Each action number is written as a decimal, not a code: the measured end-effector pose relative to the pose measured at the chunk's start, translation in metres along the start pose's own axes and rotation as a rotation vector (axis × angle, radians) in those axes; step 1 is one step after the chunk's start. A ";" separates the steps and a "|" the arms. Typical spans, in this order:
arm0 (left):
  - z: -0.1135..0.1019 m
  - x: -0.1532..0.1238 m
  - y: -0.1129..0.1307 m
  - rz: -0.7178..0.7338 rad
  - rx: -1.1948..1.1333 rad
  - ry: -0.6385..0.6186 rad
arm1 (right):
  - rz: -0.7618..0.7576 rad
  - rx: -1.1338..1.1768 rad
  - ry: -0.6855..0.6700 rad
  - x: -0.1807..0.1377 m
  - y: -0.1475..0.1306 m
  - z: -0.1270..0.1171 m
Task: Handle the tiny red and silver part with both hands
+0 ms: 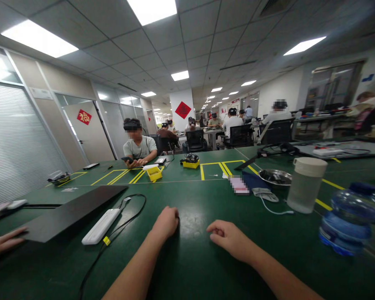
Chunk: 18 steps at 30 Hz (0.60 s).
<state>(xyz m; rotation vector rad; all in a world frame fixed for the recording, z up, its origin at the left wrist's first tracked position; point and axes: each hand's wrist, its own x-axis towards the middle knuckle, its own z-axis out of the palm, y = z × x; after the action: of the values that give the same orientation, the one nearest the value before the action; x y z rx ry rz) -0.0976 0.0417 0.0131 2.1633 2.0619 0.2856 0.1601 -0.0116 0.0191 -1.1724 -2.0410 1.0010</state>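
Note:
My left hand (166, 223) rests on the green table (187, 258), its fingers curled down into a loose fist with nothing visible in them. To its right, across a short gap, my right hand (226, 236) lies on the table too. Its fingers are half bent and a little apart, and I see nothing between them. Left of my left hand are a white power bank (101, 226) and a black cable (125, 223) with a yellow tag. Nearest to my right hand, farther back, are a blurred pink item (238, 184) and a grey cloth item (265, 194).
Another person's hand (6, 243) touches a dark flat panel (78, 210) at left. A frosted jug (308, 185), a blue water bottle (350, 218) and a metal bowl (275, 176) stand at right. Yellow trays (154, 174) sit farther back, before a seated person (140, 146).

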 end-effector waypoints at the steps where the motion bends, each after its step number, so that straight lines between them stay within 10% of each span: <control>1: 0.005 -0.004 0.015 0.048 -0.021 0.005 | -0.011 -0.009 0.012 0.000 0.001 0.001; 7: 0.018 -0.027 0.078 0.297 -0.292 -0.009 | -0.069 -0.140 0.176 0.007 0.009 0.000; 18: 0.021 -0.032 0.081 0.487 -0.247 -0.018 | 0.143 -0.566 0.157 0.004 0.014 -0.011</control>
<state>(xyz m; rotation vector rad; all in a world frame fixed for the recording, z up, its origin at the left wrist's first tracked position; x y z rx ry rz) -0.0157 0.0060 0.0095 2.4558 1.3729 0.5359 0.1733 0.0004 0.0141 -1.6404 -2.2007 0.3691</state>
